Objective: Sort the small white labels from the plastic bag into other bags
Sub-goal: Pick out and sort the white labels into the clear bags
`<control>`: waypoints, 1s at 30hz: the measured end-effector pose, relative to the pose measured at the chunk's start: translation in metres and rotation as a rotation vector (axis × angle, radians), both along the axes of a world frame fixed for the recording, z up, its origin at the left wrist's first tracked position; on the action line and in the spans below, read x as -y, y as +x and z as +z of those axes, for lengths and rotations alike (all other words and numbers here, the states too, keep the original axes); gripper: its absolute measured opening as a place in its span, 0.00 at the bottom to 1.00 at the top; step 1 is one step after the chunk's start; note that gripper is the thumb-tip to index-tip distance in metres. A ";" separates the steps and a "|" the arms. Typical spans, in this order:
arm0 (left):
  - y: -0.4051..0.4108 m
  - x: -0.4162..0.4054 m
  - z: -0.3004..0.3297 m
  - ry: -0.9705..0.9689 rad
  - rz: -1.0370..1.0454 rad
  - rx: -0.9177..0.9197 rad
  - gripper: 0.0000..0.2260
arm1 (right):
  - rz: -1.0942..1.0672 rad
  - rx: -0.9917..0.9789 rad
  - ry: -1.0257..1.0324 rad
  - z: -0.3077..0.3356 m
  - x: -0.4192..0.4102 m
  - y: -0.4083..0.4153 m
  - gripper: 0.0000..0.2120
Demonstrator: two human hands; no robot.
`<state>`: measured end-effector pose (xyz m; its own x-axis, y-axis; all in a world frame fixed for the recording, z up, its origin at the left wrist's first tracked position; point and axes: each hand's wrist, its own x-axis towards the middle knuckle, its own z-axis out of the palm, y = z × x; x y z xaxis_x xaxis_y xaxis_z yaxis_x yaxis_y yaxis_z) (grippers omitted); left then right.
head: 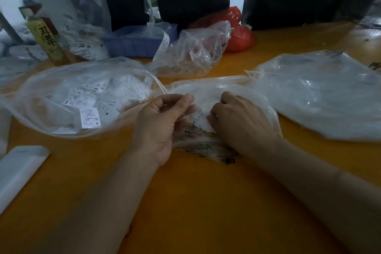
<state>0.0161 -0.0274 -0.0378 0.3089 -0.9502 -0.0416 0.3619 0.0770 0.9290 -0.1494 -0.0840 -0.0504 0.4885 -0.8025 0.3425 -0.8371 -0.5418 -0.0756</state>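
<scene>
A clear plastic bag (208, 88) with black print lies in the middle of the orange table (195, 192). My left hand (160, 121) pinches its opening edge and lifts it. My right hand (237, 117) is inside the mouth of that bag, fingers curled on white labels (203, 113). To the left, a large open clear bag (41, 93) holds several small white labels (90, 117) marked XS, S and M. Another clear bag (321, 97) full of white labels lies at the right.
A blue basket (132, 45) stands at the back with a paper strip hanging from it. Beside it are a crumpled clear bag (195, 51), a red bag (239, 35) and a bottle (48, 41). A white flat object (18, 169) lies at the front left.
</scene>
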 end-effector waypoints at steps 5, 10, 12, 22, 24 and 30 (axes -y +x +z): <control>0.002 0.002 -0.002 -0.015 -0.025 -0.121 0.12 | 0.002 0.255 0.039 0.003 -0.001 -0.006 0.11; 0.002 0.002 -0.001 -0.011 -0.047 -0.182 0.14 | 0.002 0.660 0.036 0.013 -0.009 -0.029 0.07; 0.001 0.002 0.000 -0.011 -0.062 -0.204 0.14 | 0.052 0.760 0.088 0.017 -0.014 -0.035 0.07; -0.004 0.001 -0.001 -0.014 -0.083 -0.106 0.07 | 0.021 1.021 0.324 0.021 -0.007 -0.039 0.18; -0.004 0.000 0.000 -0.016 -0.094 -0.088 0.08 | 0.020 1.066 0.370 0.021 -0.007 -0.040 0.17; -0.006 -0.002 0.000 -0.031 -0.138 -0.043 0.10 | 0.092 1.200 0.407 0.023 -0.008 -0.041 0.03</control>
<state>0.0097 -0.0258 -0.0378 0.1740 -0.9845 -0.0219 0.4109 0.0523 0.9102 -0.1905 -0.0759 -0.0276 0.1026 -0.9332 0.3443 -0.0880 -0.3533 -0.9314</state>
